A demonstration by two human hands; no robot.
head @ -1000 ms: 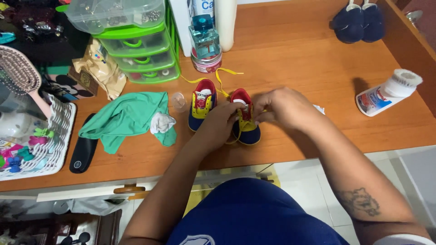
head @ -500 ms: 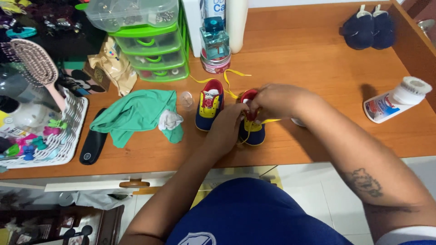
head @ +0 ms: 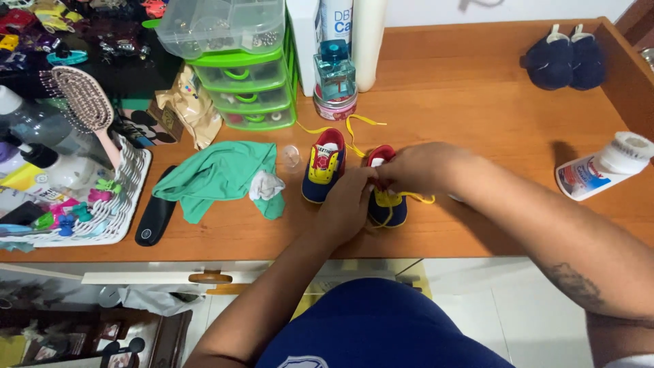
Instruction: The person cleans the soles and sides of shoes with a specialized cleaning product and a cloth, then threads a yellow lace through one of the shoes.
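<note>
Both hands have been drawn closer together over the small navy, red and yellow shoe [head: 388, 204]; left hand [head: 351, 204] and right hand [head: 419, 167] are apparently pinched on its thin yellow lace [head: 415, 198]

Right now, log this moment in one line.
left hand + right hand: on yellow lace of right small shoe | other shoe: untouched | wooden desk

- Small navy shoe [head: 388, 204] with yellow tongue and red lining; upright just right of its twin; partly covered; yellow lace [head: 415, 198] loose across it
- Matching twin shoe [head: 323, 165]; upright, uncovered; yellow lace trailing behind
</note>
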